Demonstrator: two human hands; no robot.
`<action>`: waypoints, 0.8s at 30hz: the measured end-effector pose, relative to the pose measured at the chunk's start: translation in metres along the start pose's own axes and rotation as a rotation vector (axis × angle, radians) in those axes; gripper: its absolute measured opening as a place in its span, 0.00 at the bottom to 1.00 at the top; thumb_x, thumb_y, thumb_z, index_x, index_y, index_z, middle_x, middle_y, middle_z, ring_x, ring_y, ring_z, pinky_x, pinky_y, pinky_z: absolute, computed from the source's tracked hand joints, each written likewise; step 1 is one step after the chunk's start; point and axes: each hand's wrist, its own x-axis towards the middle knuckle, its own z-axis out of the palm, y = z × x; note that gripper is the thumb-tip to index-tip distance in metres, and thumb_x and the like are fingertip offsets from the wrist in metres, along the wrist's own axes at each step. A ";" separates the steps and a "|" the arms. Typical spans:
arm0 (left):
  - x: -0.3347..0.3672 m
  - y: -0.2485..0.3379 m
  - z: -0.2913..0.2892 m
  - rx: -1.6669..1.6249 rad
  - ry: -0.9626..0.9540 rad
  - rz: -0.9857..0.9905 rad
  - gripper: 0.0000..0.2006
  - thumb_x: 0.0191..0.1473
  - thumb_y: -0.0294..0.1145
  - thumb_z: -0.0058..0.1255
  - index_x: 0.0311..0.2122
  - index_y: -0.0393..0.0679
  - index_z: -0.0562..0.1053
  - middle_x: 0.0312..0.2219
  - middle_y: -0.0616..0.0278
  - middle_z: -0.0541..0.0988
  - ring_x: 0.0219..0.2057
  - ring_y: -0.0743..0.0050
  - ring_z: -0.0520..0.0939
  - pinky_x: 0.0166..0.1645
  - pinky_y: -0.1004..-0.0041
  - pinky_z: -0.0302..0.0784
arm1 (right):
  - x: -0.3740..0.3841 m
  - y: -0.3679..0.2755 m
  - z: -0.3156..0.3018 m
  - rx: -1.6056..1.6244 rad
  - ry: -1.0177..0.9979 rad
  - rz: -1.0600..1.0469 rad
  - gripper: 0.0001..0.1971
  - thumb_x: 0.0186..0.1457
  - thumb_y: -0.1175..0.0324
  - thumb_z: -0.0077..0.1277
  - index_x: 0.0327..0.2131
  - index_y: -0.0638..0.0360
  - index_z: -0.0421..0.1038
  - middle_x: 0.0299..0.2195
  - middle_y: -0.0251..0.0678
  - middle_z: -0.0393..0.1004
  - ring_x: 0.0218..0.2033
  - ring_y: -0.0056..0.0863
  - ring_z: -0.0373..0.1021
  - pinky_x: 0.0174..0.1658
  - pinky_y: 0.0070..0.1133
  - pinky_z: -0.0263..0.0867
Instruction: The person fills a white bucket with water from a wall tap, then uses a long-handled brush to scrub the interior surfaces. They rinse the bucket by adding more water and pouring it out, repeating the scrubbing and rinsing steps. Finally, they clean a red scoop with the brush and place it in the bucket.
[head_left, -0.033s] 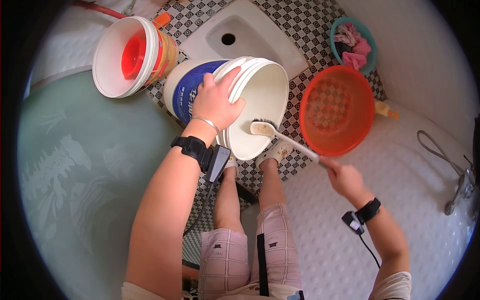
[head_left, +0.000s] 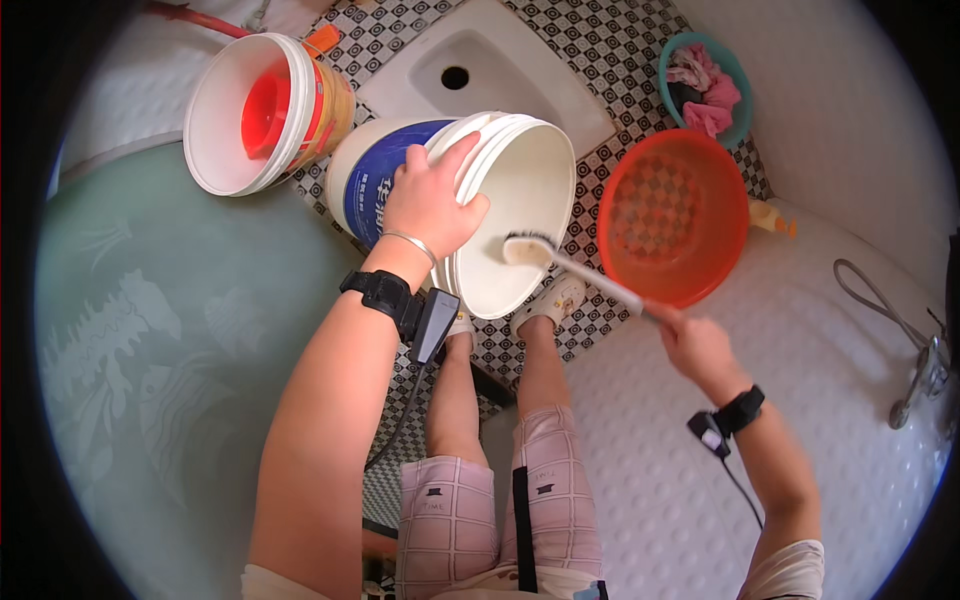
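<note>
A white bucket with a blue label lies tilted on its side, its mouth facing me. My left hand grips its upper rim, fingers over the edge. My right hand holds the long white handle of a scrubbing brush. The brush's dark-bristled head rests against the inner wall near the bucket's lower rim. My legs and white sandals are just below the bucket.
An orange basin stands right of the bucket, touching the brush handle. A second white bucket with a red scoop inside lies at upper left. A white floor pan and a teal bowl of pink cloths are behind. A metal tap is at right.
</note>
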 end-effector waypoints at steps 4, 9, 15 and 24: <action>0.004 0.003 -0.001 0.010 -0.034 -0.021 0.36 0.44 0.38 0.54 0.63 0.65 0.64 0.41 0.44 0.68 0.41 0.37 0.76 0.53 0.56 0.73 | 0.037 0.023 -0.023 -0.147 0.306 0.009 0.19 0.60 0.66 0.48 0.55 0.39 0.72 0.23 0.44 0.76 0.26 0.42 0.75 0.28 0.37 0.71; 0.010 -0.006 -0.012 -0.046 -0.025 -0.061 0.36 0.44 0.38 0.54 0.63 0.64 0.65 0.41 0.43 0.68 0.41 0.37 0.76 0.54 0.56 0.72 | 0.008 0.012 -0.001 -0.069 0.104 0.039 0.19 0.60 0.67 0.46 0.54 0.38 0.71 0.24 0.42 0.76 0.26 0.43 0.75 0.28 0.38 0.71; 0.003 0.006 0.002 0.035 -0.071 -0.038 0.36 0.43 0.43 0.55 0.63 0.65 0.66 0.46 0.42 0.68 0.43 0.35 0.75 0.53 0.54 0.75 | 0.041 -0.012 0.039 0.055 -0.051 -0.032 0.22 0.57 0.69 0.44 0.54 0.35 0.71 0.28 0.42 0.78 0.32 0.44 0.76 0.33 0.39 0.72; -0.017 -0.014 0.011 0.126 -0.088 -0.015 0.38 0.41 0.39 0.57 0.63 0.66 0.65 0.44 0.44 0.66 0.43 0.36 0.73 0.53 0.54 0.73 | 0.223 -0.144 0.083 0.012 -0.143 -0.343 0.20 0.61 0.70 0.40 0.55 0.44 0.72 0.38 0.40 0.80 0.42 0.38 0.77 0.43 0.32 0.73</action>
